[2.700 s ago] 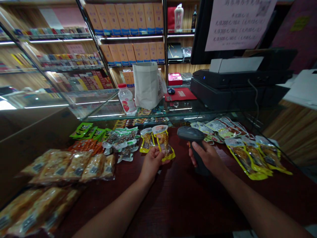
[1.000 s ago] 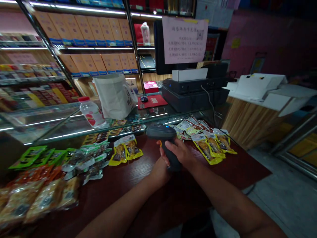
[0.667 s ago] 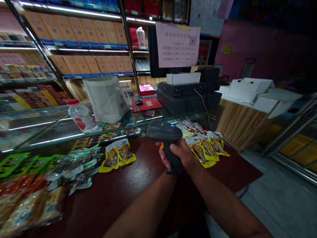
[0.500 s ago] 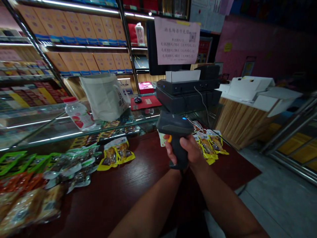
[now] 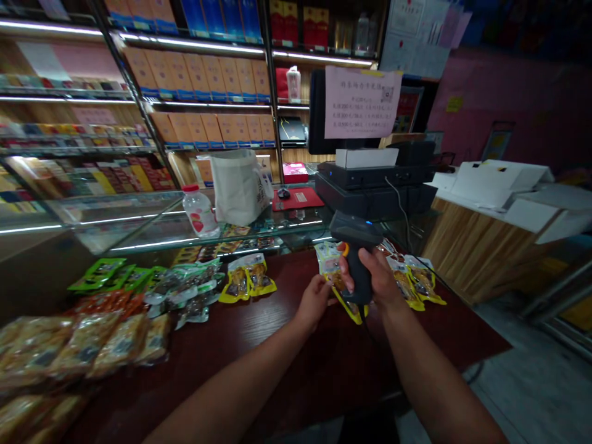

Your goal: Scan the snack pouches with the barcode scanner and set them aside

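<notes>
My right hand is wrapped round the handle of a dark grey barcode scanner, which has a small blue light on top and an orange trigger. Behind the scanner lies a yellow-edged snack packet, partly hidden by it. The fingers of my left hand pinch that packet's left edge. Right of the scanner, more yellow-edged snack packets rest on the dark red table. Another yellow pair of packets lies left of my hands.
At the left are green packets, silver-green packets, orange packets and clear bags of pale food. A bottle with a red cap and a white bag stand on the glass counter. Behind is a black cash drawer.
My left hand has come out from behind the scanner to the left and now pinches a snack packet. The view has swung left, so things appear further right.
</notes>
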Tool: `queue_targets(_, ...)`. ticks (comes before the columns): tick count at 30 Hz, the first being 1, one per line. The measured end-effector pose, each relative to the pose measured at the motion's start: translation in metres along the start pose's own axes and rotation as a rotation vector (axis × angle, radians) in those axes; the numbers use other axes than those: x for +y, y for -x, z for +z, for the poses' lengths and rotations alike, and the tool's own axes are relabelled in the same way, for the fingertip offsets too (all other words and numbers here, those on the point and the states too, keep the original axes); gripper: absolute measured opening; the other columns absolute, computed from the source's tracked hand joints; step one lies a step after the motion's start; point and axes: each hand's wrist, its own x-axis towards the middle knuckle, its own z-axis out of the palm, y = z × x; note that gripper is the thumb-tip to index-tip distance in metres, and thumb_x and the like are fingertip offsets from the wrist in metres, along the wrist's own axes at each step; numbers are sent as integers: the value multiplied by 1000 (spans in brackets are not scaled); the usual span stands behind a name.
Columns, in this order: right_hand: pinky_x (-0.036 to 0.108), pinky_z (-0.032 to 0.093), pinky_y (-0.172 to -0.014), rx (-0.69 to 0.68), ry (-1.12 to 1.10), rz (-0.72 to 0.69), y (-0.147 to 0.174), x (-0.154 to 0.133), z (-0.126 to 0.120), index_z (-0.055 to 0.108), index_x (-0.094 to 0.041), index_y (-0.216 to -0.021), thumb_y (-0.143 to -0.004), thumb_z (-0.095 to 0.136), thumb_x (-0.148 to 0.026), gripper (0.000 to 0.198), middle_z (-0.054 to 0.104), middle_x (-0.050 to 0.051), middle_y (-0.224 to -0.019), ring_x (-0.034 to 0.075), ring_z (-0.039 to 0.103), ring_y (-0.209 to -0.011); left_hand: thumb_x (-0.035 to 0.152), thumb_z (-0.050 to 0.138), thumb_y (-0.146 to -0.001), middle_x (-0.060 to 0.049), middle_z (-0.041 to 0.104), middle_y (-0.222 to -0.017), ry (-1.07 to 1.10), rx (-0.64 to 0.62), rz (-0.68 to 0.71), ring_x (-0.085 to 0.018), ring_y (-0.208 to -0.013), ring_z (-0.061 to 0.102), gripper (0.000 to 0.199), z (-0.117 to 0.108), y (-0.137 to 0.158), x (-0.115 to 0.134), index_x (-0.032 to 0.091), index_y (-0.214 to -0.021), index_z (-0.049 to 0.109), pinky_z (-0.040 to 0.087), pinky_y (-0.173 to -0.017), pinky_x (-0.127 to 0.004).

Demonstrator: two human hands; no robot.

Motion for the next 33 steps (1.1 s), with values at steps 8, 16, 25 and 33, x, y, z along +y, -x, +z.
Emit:
queue_targets(8,20,44,-38,57,273,195,3,18,29,61,-18,-85,-79,76,-53,38,63,-3,-63,10,54,-40,38,68,-87,-1,68,-83,185,84,-132,-16,-63,70,29,-111,70,41,22,-98,47,60,-62,-34)
queue_targets(16,21,42,-36,203,408,377,37,49,78,61,-18,-93,-77,70,-64,50,64,-3,-64,10,52,-38,16,89,-61,-9,73,-108,289,-5,-32,-21,-92,73,62,-155,83,53,17,-114,58,58,-85,-32)
queue_targets(25,23,41,-45,289,469,380,74,53,116,59,-18,-81,-87,58,-69,51,56,-3,-51,12,52,-43,37,88,-63,-13,75,-111,102,88,64,-31,-103,71,53,-166,80,38,15,-107,69,55,-93,-40)
queue_targets(33,23,42,-47,376,396,409,83,50,127,63,-18,-85,-86,58,-71,54,57,-2,-54,13,52,-46,30,84,-62,-13,74,-116,51,196,133,-31,-111,69,48,-165,80,45,17,-104,66,52,-98,-40)
